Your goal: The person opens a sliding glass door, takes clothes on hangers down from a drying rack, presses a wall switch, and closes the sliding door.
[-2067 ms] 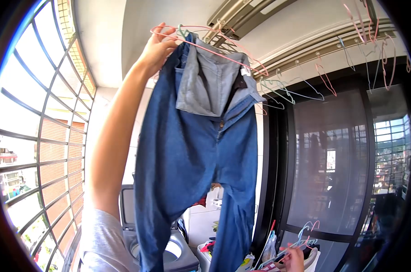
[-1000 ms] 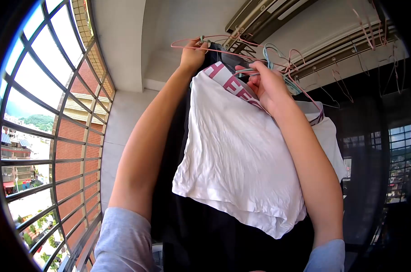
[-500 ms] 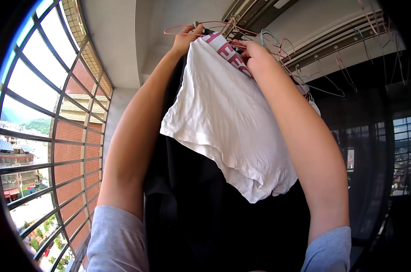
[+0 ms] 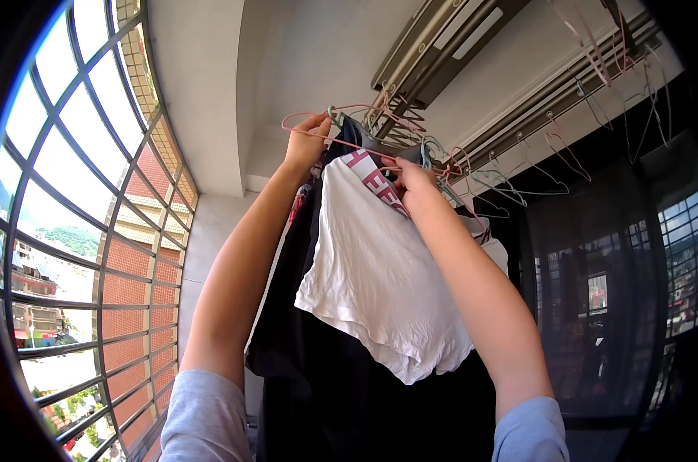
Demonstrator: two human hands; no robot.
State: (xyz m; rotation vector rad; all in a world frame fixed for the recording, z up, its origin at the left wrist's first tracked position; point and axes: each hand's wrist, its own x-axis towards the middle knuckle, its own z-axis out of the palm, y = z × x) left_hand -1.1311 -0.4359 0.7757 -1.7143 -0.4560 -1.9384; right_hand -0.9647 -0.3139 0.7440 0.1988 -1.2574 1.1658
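Note:
White boxer briefs with a white waistband in dark red lettering hang at the centre, in front of dark garments. My left hand is closed on the looped left end of a pink wire hanger, just up and left of the waistband. The hanger's wire slants down from there toward my right hand. That hand is closed at the waistband's right part, its fingertips pinching the fabric by the wire. Its fingers partly hide how cloth and wire meet.
A black garment hangs behind the briefs. Several wire hangers hang from a ceiling rack at the upper right. A barred window runs along the left, and dark glass stands at the right.
The view has tilted up, so hands and briefs sit lower in it and more of the ceiling rack shows. My left hand is slightly farther from the waistband; my right still grips there.

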